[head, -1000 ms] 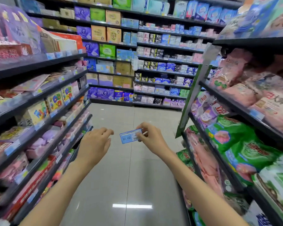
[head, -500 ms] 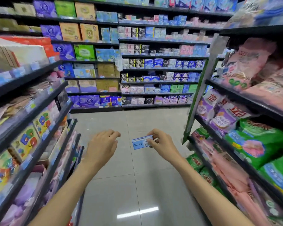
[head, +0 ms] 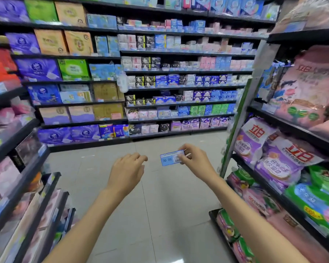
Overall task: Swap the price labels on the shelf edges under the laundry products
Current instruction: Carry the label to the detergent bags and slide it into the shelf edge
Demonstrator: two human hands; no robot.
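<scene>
A small blue and white price label (head: 171, 158) reading 30.00 is pinched by its right end between the thumb and fingers of my right hand (head: 195, 161), held in mid-air over the aisle floor. My left hand (head: 126, 172) hovers just left of the label, apart from it, fingers loosely curled and holding nothing. Bags of laundry powder (head: 279, 158) in purple, pink and green fill the dark shelves (head: 292, 128) on the right. Small price tags (head: 268, 108) sit along those shelf edges.
Dark shelving (head: 17, 188) with pink packs lines the left side. A far wall of shelves (head: 179, 103) carries tissue packs and small boxes. The grey tiled aisle floor (head: 160, 215) runs between the racks. A green upright post (head: 237, 126) marks the end of the right rack.
The view has swung and moved along the aisle, bringing the right-hand laundry shelves closer. Both hands keep the same pose, the right still pinching the label.
</scene>
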